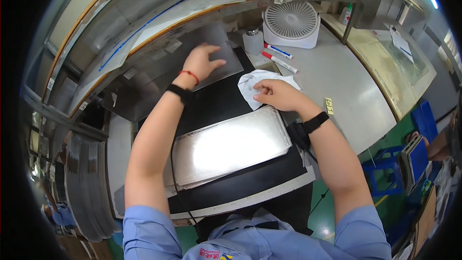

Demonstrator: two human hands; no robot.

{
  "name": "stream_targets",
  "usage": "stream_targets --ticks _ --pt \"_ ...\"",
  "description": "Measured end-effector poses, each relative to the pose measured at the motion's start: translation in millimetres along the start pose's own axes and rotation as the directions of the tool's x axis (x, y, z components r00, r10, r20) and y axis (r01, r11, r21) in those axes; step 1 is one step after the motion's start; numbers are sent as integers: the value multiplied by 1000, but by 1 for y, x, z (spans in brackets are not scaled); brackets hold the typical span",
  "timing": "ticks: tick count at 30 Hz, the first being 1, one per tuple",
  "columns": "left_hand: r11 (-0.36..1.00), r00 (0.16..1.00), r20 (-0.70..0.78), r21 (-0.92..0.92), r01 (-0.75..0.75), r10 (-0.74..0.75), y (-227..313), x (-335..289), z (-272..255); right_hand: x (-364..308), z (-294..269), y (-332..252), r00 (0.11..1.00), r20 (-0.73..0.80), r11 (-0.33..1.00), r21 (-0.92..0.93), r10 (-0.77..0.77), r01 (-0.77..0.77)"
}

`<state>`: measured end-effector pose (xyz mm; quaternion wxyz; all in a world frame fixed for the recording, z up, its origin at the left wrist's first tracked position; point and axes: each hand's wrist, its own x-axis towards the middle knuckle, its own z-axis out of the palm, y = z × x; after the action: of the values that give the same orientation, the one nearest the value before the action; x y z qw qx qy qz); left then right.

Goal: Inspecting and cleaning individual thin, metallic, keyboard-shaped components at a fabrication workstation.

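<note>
Much of the view was filled by a grey counter (346,98), over part of which a black mat (209,108) was spread. On the mat, a stack of thin, shiny rectangular sheets (231,147) was laid at a slight slant, its edges not quite aligned. Beyond it, a grey panel (231,65) was seen at the back. A white fan (291,21) was stood at the far side of the counter. Just behind the stack, a crumpled white cloth (247,85) was spread, its near part overlapped by the right hand (279,95). The fingers of that hand were curled; whether the cloth was gripped could not be told. The left hand (202,62) was held in front of the panel, its fingers parted from the thumb and nothing grasped. Near the fan, a whitish container (253,42) was placed, with two markers (280,62) laid beside it. Farther right, a small yellow label (329,106) was seen on the counter.
</note>
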<state>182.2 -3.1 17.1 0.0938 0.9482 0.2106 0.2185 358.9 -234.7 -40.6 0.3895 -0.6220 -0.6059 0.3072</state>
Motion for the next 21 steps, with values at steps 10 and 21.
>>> stream_targets --ticks 10,21 --pt "462 466 174 -627 -627 868 252 -184 -15 -1 0 1 1000 -11 999 -47 -8 8" --pt "975 889 400 -65 -214 222 193 -141 -9 -3 -4 1 1000 11 998 -68 20 -19"
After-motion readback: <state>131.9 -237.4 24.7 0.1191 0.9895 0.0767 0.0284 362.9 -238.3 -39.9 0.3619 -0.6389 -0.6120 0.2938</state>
